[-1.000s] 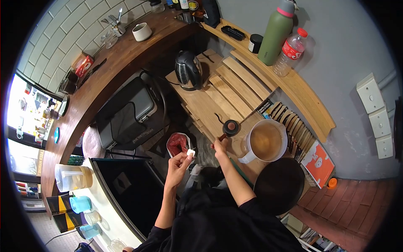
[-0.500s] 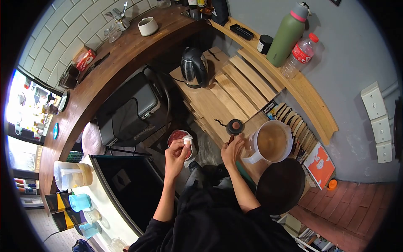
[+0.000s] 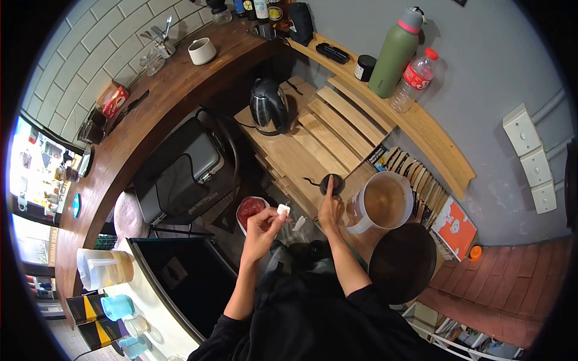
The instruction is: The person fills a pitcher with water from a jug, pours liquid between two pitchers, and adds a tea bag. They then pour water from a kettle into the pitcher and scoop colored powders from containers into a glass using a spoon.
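Now pinching a white bit [image 3: 283, 210] at the left hand [image 3: 263, 233]'s 1 o'clock; pointing 1 finger of the right hand [image 3: 330, 213] over a black disc [image 3: 338, 186], 12 o'clock, can't tell if gripping. Pinch lightly, steady that finger, mind the jug [image 3: 358, 206] at its 3 o'clock.

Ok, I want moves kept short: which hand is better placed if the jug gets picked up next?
Probably the right hand: it is close beside the jug, though it seems to touch a round black object. The left hand is farther off and pinches a small white piece.
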The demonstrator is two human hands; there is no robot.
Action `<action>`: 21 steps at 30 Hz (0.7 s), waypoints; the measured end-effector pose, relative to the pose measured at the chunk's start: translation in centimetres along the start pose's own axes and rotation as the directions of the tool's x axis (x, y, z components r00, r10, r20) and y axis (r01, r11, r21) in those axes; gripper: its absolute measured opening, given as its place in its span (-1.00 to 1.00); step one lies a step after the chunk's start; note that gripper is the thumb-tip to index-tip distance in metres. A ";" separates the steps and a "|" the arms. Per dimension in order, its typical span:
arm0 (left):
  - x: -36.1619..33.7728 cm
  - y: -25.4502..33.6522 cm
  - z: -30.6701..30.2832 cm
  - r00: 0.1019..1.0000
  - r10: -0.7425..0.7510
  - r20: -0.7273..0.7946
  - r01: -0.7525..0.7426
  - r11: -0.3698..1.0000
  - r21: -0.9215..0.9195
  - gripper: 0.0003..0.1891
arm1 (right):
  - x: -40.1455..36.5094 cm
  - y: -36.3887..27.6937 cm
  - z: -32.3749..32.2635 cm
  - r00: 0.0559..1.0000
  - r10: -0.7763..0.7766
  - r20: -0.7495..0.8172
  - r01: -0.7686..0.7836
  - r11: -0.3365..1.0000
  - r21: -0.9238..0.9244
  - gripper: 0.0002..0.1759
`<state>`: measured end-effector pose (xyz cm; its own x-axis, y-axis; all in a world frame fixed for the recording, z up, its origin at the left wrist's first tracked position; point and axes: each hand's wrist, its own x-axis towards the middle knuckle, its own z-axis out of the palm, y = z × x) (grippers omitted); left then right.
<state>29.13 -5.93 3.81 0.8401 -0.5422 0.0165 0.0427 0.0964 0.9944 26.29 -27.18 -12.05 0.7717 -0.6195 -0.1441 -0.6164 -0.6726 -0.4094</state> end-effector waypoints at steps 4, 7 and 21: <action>-1.2 -1.1 -0.6 0.990 -0.140 0.012 0.141 0.989 -0.039 -0.79 | -0.5 -0.8 -0.9 0.974 0.075 -0.215 -0.050 0.992 0.119 -0.19; -1.7 -1.4 -0.9 0.981 -0.191 0.011 0.192 0.981 -0.039 -0.79 | -0.1 -1.0 -1.5 0.959 0.169 -0.226 -0.127 0.974 0.189 -0.37; 0.9 -0.3 -2.5 0.974 -0.200 0.109 0.205 0.978 -0.044 -0.78 | 0.6 -0.9 -0.9 0.795 0.097 -0.599 0.133 0.936 0.327 -0.53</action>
<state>31.23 -4.32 3.21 0.7506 -0.6382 -0.1711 0.2383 0.0199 0.9710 27.19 -27.36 -10.93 0.4599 -0.7999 0.3856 -0.4230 -0.5791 -0.6969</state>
